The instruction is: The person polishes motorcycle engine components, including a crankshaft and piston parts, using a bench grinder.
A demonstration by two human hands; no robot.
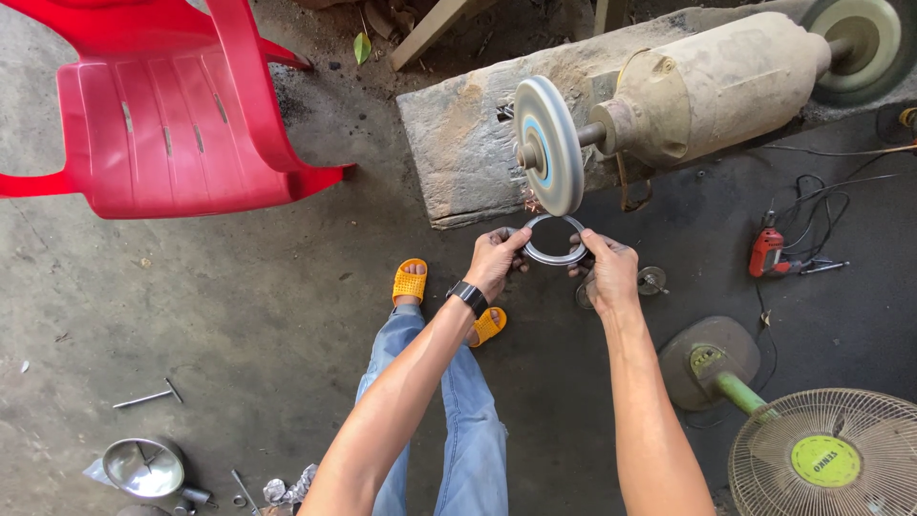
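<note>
Both hands meet at the middle of the view: the left hand (497, 260) grips the left side of a thin grey metal ring (554, 241), the right hand (607, 272) its right side. The ring's top edge sits just under a round grey grinding wheel (547, 145). That wheel is mounted left of a dusty beige motor (712, 88) resting on a rough wooden block (458, 143). A red plastic chair (162, 115) stands far left. A caged beige floor fan (821, 459) lies lower right, a small red power drill (767, 251) right, a shiny metal bowl (143, 466) lower left.
</note>
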